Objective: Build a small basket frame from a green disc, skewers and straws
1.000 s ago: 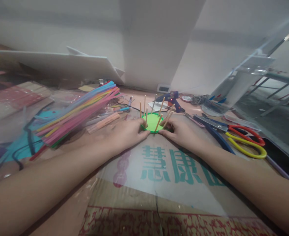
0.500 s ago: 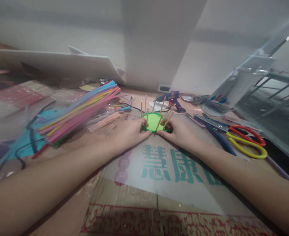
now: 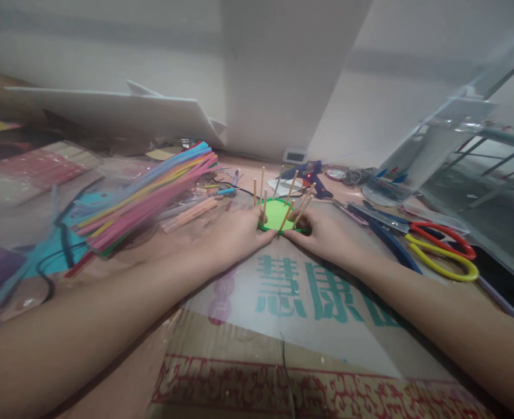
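A bright green round base [image 3: 278,215] lies on the printed sheet, with several thin wooden sticks [image 3: 291,185] standing around its edge. Some sticks lean at the right side. A darker green strip, perhaps a pipe cleaner, runs along the rim. My left hand [image 3: 250,228] grips the base's left edge, thumb at the near rim and fingers curled by a stick. On the opposite side my right hand [image 3: 315,230] pinches the near right rim, its fingers close to the leaning sticks. Both thumbs almost meet at the front. The fingertips are partly hidden.
A bundle of coloured pipe cleaners [image 3: 152,201] lies at left. Behind the base rests a blue glue gun [image 3: 311,174] with a lit red light. Scissors [image 3: 449,256] with red and yellow handles and blue-handled pliers [image 3: 385,238] lie right. A clear container [image 3: 418,157] stands beyond them.
The whole view has shifted slightly, so things sit a little further right. Both hands keep their hold on the green base, with hardly any movement.
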Demonstrator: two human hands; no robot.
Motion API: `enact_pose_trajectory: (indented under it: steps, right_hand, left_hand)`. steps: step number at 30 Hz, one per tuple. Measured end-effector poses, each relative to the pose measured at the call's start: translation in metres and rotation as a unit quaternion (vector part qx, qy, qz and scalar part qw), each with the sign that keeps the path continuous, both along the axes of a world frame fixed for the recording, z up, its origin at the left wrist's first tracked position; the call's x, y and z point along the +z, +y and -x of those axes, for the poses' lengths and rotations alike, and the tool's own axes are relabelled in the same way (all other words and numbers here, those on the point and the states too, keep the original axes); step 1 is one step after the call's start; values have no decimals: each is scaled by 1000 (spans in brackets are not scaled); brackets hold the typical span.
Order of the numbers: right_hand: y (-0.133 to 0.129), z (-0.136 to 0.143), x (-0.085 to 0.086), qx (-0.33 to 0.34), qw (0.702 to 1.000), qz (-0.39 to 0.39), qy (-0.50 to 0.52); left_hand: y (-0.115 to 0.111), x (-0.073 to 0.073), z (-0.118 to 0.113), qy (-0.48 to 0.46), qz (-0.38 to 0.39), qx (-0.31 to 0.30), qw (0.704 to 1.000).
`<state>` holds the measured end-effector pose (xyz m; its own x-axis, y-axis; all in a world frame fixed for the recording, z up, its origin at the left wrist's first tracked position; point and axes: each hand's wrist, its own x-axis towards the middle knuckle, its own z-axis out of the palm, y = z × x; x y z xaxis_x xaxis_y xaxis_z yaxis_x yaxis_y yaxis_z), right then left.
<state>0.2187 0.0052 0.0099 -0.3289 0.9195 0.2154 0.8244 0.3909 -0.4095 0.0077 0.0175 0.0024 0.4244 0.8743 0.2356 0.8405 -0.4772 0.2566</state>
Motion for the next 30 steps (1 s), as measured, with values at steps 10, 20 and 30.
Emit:
enact_pose_trajectory:
  steps: [10, 20, 30]
  right_hand:
    - [4, -22, 18, 45, 998, 35, -11]
    - [8, -25, 16, 94, 993, -41, 52]
    - [-26, -7, 15, 29, 999, 21, -2]
  left_hand:
    - [-2, 4, 14, -16, 17, -23, 999]
    - [4, 0, 16, -51, -11, -69, 996]
    - [-4, 2, 26, -75, -60, -38, 995]
